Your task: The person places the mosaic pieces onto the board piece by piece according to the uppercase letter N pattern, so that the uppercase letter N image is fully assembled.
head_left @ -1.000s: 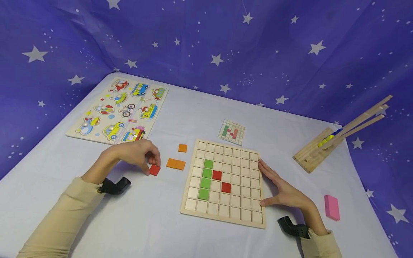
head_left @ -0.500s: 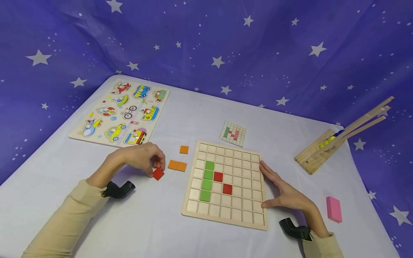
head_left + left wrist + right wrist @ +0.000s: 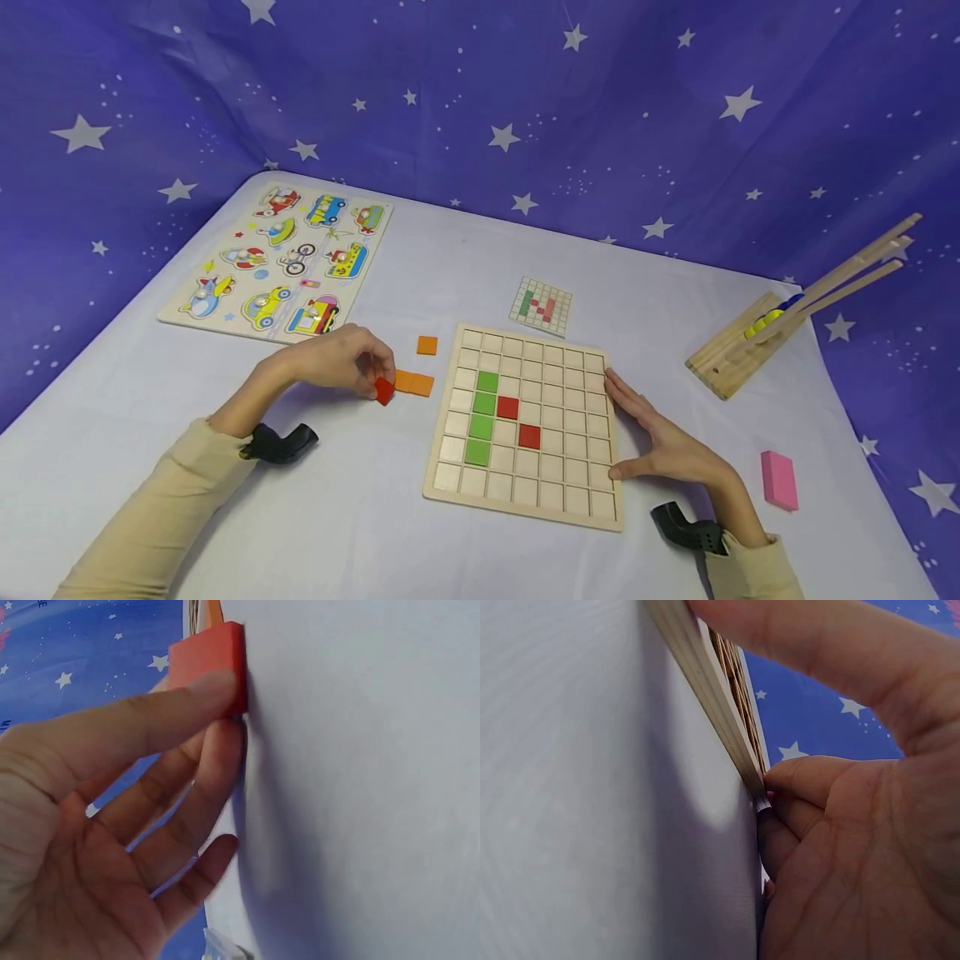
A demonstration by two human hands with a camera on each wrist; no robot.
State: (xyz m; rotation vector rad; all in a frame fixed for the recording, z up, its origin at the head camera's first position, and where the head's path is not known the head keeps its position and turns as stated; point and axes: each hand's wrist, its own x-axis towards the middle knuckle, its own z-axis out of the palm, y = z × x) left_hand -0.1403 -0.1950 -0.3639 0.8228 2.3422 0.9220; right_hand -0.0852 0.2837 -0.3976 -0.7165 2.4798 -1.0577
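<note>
My left hand [image 3: 341, 360] pinches a red square tile [image 3: 385, 392] between thumb and fingers, tilted and close over the cloth. In the left wrist view the thumb lies across the face of the red tile [image 3: 206, 656]. To the right is a wooden grid board [image 3: 558, 492] with a column of green tiles [image 3: 481, 427] and two red tiles set in its squares. My right hand [image 3: 667, 442] rests along the board's right edge, thumb and fingertips touching it with the fingers fairly straight. The right wrist view shows the board's edge [image 3: 720, 712] against these fingers.
Orange tiles [image 3: 414, 383] lie between the left hand and the board, with a single orange tile [image 3: 427, 345] behind. A small pattern card [image 3: 541, 306] lies beyond the board. Around stand a vehicle peg puzzle [image 3: 225, 312], a wooden bead stand [image 3: 731, 358] and a pink block [image 3: 780, 481].
My left hand has moved right toward the orange tiles with the red tile, which is now tilted up. My right hand stays at the board's edge.
</note>
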